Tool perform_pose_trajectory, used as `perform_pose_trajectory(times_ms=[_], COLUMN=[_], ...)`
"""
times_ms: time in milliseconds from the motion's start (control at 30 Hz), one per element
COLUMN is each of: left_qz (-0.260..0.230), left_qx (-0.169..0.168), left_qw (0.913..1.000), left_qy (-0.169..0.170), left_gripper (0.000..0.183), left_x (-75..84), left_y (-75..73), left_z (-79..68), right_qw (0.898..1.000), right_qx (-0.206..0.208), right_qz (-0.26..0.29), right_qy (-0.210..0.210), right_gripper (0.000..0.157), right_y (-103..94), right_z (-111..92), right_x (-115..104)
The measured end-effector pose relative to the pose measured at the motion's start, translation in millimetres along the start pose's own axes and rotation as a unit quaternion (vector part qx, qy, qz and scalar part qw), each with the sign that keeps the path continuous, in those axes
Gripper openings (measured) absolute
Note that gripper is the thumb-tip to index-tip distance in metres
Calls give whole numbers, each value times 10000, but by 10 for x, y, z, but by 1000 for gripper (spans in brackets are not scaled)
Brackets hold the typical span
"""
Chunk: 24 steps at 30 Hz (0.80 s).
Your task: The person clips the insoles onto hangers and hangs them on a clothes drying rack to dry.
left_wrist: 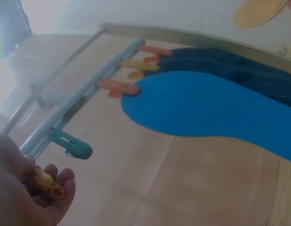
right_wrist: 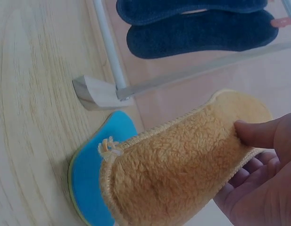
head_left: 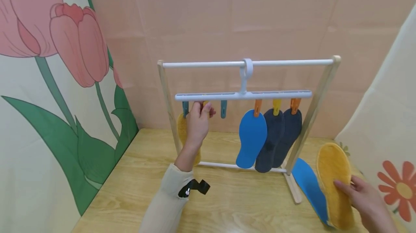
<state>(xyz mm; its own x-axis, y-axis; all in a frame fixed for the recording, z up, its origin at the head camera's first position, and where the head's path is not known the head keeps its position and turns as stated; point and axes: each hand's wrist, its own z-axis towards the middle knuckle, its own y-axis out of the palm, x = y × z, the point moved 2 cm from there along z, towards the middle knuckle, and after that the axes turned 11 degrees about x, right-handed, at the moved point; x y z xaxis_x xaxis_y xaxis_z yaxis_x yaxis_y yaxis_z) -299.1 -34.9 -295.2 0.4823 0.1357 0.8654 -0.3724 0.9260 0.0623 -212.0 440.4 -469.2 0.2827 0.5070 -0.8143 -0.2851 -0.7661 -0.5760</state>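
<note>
My left hand [head_left: 199, 121] pinches a yellow clothespin [left_wrist: 41, 179] under the left half of a white hanger bar [head_left: 208, 96]. A fuzzy yellow insole [head_left: 182, 127] hangs from a teal clip [head_left: 185, 109] behind that hand, partly hidden by it. Just to the right, a second teal clip [head_left: 223, 109] holds nothing. Near the right edge of the table, my right hand [head_left: 367, 198] grips another fuzzy yellow insole [head_left: 336, 186], thumb on its face and fingers behind. Beneath that insole, a blue insole [head_left: 308, 186] lies on the table, partly covered in the head view.
A wooden stand with a white top rod [head_left: 201, 64] carries the hanger. On its right half hang a blue insole [head_left: 251, 139] and two dark insoles [head_left: 269, 143], each in its own clip. One wooden foot [head_left: 293, 188] juts forward on the table [head_left: 227, 200].
</note>
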Motion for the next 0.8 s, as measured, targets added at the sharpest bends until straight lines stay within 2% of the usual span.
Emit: perform_pose_trajectory(times_ms=[233, 467, 667, 800], left_qz=[61, -74, -5, 3], left_qx=[34, 90, 101, 96], left_qw=[10000, 9999, 9999, 9999], left_qy=[52, 122, 106, 88], left_gripper=[21, 20, 19, 19], left_x=[11, 41, 42, 37], left_y=[-2, -11, -14, -8], left_z=[-32, -31, -40, -46], right_qw=[9990, 9980, 9959, 9960], right_qx=[30, -323, -470, -517], right_qz=[260, 374, 666, 642], right_qy=[-357, -393, -400, -346], right_gripper=[45, 50, 47, 57], right_y=[63, 134, 232, 302], right_z=[-203, -298, -391, -441], right_x=[-128, -252, -343, -423])
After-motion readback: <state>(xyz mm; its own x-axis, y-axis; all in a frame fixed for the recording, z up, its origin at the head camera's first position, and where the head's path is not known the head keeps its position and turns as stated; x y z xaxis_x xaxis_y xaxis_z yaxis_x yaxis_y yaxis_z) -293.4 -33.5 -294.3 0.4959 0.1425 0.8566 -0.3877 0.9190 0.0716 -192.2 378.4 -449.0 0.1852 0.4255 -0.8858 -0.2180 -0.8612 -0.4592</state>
